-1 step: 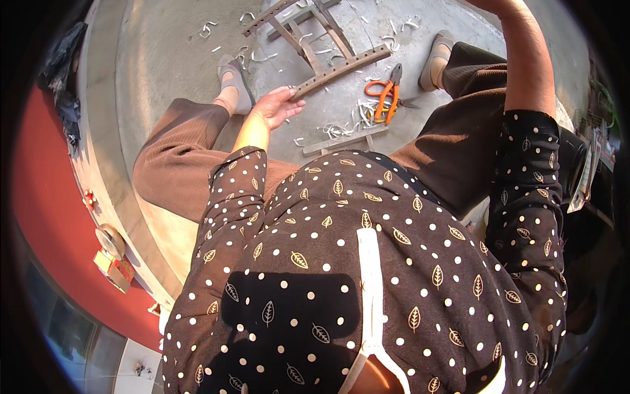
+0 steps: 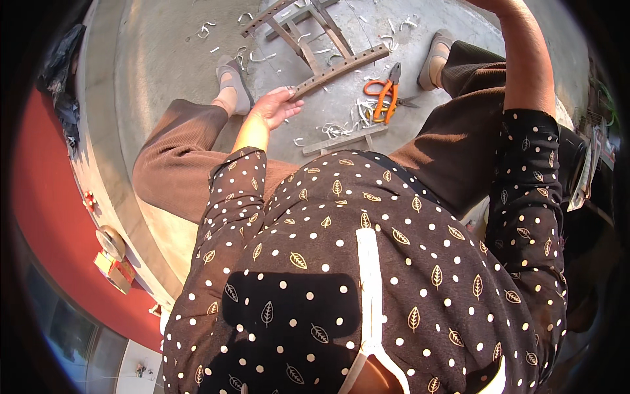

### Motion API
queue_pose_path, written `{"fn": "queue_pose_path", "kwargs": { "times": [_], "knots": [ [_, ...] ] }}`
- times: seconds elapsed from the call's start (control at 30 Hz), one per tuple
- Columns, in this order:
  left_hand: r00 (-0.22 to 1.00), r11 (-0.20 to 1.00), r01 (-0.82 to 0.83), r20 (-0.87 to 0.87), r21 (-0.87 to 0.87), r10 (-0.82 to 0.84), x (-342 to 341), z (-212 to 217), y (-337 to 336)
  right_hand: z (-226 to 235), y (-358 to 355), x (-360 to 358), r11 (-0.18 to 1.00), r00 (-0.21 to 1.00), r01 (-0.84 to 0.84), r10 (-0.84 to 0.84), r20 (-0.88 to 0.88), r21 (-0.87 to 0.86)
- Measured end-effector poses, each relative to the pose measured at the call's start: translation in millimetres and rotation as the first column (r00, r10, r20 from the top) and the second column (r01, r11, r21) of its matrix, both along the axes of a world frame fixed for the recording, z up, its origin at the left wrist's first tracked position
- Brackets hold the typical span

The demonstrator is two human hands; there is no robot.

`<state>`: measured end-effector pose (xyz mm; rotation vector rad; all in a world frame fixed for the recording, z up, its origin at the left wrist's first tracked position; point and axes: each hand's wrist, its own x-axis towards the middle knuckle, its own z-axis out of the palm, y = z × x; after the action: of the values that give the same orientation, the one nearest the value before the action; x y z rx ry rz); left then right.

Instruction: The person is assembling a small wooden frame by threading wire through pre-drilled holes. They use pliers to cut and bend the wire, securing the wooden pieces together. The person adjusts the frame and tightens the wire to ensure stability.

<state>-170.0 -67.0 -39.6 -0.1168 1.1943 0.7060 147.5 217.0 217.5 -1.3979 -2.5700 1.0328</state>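
A brown wooden folding-stool frame with a row of holes along its bars stands on the floor between my feet, its top cut off by the picture's edge. My left hand grips the near-left end of its closest bar, thumb on top and the other fingers loosely extended below. My right arm reaches up past the upper right edge. Only the base of my right hand shows; its fingers are out of the picture. Right of the frame lie orange-handled pliers, on top of orange-handled scissors.
Cut white strips are scattered over the grey floor. A loose wooden bar lies close to my lap. My shoes flank the frame. At the left are a red surface, a small box and black plastic.
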Motion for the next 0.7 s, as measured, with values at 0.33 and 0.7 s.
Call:
{"fn": "queue_pose_path", "kwargs": {
  "times": [0.33, 0.7],
  "knots": [
    [0.992, 0.988, 0.115, -0.061, 0.098, -0.110, 5.5, -4.4, 1.9, 0.0, -1.9, -1.9, 0.999, 1.000, 0.012, -0.012, -0.006, -0.047],
    [0.983, 0.989, 0.144, -0.122, 0.034, -0.139, 15.7, -1.3, 4.1, 9.9, -16.1, -9.6, 1.000, 0.995, 0.016, -0.017, 0.093, 0.015]
  ]
}}
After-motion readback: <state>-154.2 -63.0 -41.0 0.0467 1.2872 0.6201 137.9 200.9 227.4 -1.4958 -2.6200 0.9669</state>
